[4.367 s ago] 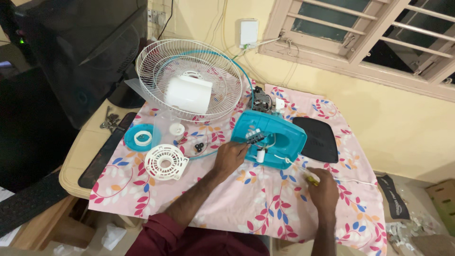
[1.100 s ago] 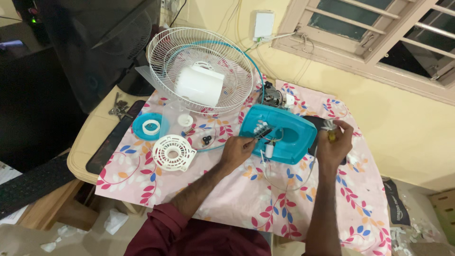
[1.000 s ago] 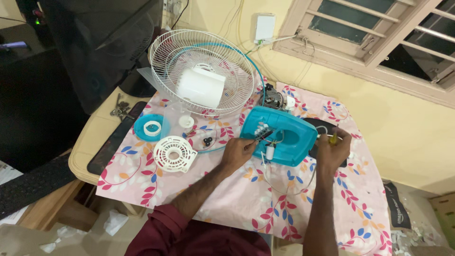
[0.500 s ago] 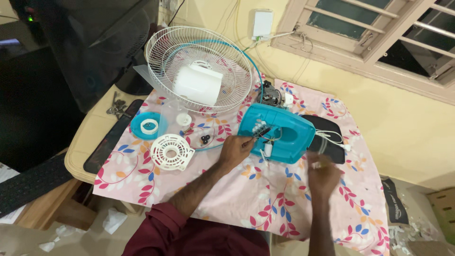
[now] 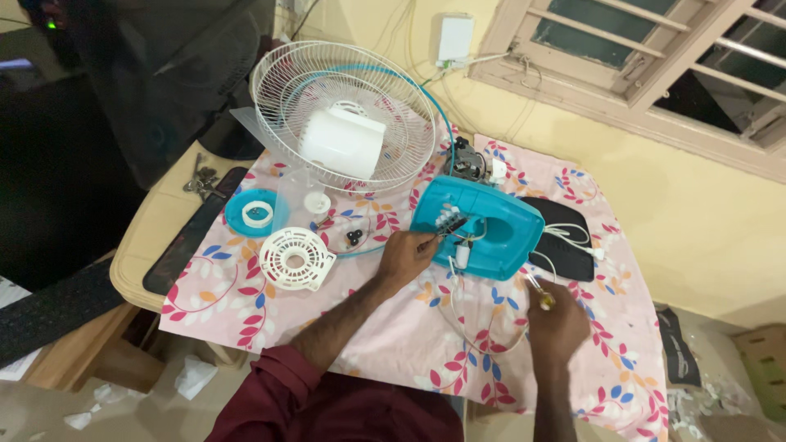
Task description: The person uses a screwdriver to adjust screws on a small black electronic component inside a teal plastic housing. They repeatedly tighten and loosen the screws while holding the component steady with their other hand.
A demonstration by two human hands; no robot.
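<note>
A teal fan base housing (image 5: 483,225) lies open on the flowered cloth (image 5: 393,327), white wires (image 5: 458,278) trailing out of it. My left hand (image 5: 407,252) rests at its near left corner, fingertips pinching a small dark part by the switch block. My right hand (image 5: 557,323) is in front of the housing's right side, closed round a yellow-handled screwdriver (image 5: 538,293) whose tip points up toward the housing.
A white wire fan guard (image 5: 344,115) with a white motor cover (image 5: 342,143) stands at the back. A teal disc (image 5: 252,214), white slotted cap (image 5: 296,258), small black screws (image 5: 354,238), black pad (image 5: 565,245), keyboard (image 5: 192,237) and dark monitor (image 5: 164,74) surround the work.
My right hand came off the housing's far right side and dropped toward me with the screwdriver. The left hand stayed at the housing's corner.
</note>
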